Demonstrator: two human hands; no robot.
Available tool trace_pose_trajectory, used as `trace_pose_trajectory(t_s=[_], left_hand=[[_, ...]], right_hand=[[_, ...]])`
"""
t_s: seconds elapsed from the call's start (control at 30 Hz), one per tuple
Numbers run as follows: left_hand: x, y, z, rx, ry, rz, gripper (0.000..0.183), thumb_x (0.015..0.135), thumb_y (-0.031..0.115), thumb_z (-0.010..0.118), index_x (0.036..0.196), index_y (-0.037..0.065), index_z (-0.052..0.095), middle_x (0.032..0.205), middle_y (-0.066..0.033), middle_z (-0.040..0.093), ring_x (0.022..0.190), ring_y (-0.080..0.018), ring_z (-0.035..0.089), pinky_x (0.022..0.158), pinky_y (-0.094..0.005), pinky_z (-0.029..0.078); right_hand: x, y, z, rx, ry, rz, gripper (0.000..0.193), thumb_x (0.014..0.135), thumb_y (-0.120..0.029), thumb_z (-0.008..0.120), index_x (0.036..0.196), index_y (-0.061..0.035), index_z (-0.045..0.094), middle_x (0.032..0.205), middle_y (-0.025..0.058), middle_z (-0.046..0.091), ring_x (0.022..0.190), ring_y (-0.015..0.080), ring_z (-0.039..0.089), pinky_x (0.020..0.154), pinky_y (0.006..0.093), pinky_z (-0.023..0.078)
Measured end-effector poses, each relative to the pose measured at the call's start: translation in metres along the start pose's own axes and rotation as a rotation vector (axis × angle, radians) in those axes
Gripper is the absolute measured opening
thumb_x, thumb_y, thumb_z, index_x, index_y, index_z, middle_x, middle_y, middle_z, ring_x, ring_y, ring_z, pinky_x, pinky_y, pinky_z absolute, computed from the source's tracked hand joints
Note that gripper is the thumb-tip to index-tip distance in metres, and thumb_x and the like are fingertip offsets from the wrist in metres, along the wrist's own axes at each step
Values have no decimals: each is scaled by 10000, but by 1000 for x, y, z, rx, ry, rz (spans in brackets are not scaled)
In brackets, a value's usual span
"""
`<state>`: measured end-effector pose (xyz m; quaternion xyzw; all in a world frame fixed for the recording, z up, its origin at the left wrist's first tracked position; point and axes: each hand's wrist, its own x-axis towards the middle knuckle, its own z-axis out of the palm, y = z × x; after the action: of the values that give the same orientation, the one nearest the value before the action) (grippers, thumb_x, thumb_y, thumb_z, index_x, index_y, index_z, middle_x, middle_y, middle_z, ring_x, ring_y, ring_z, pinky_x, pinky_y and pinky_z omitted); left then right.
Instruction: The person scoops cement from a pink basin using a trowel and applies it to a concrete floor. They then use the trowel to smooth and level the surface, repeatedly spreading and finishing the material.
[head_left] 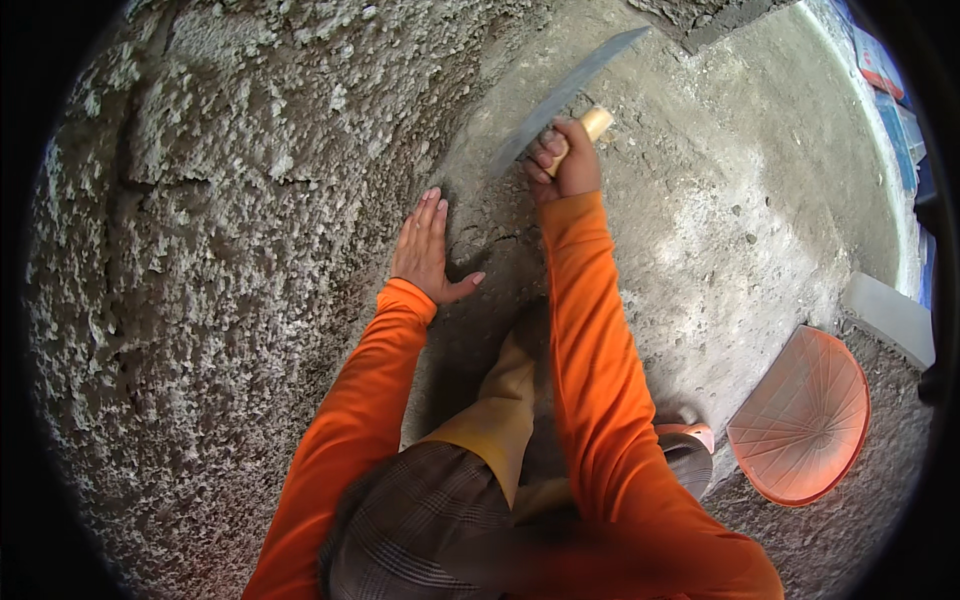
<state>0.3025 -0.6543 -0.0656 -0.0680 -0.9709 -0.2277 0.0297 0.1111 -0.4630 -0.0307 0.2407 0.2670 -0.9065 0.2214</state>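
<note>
My right hand [572, 165] is closed around the pale wooden handle of a plastering trowel [575, 88]. The long flat metal blade slants up and to the right, close to the grey, dusty surface. To the left and lower, my left hand [425, 255] is open, its fingers stretched upward and its thumb out to the side. It holds nothing and lies at or against the edge of the rough, pebbly wall [250, 210]. Whether the palm presses on the wall cannot be seen.
My bent knees, in plaid and tan cloth [430, 510], fill the lower middle. An orange, rounded, dusty pan-like thing [800, 420] with radial lines lies at the right. Beyond it is a grey slab [888, 318]. Blue and white packages [900, 140] line the far right edge.
</note>
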Motion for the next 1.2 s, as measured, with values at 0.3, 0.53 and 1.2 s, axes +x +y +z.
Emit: trace_pose_trajectory(t_s=[0.3,0.53,1.2], left_hand=[[3,5,-5,58,-89,-52,1268,724,621,760,1600,-53,140,1669,-247,194,1556,-406,186,1233,-545,204],[3,4,-4,39,-65,-33,1253,729,594,762,1608,-41,134,1673,-233,196,1555,-398,192,1239,-531,192],[1,12,-10,80,-34,19,1171,789,593,726,1629,22,144,1672,-175,210,1524,-388,241,1243,-518,201]], right_hand=[[-39,-17,13,-401,244,-208,167,912,-161,680,895,-104,524,661,-10,531,501,106,505,420,253,369],[-86,4,-40,-530,221,-275,253,909,-90,684,1129,-56,564,780,24,606,574,108,572,439,252,417],[-239,-33,-75,-951,469,-325,265,930,-103,708,1156,4,622,791,-10,632,584,49,513,491,232,396]])
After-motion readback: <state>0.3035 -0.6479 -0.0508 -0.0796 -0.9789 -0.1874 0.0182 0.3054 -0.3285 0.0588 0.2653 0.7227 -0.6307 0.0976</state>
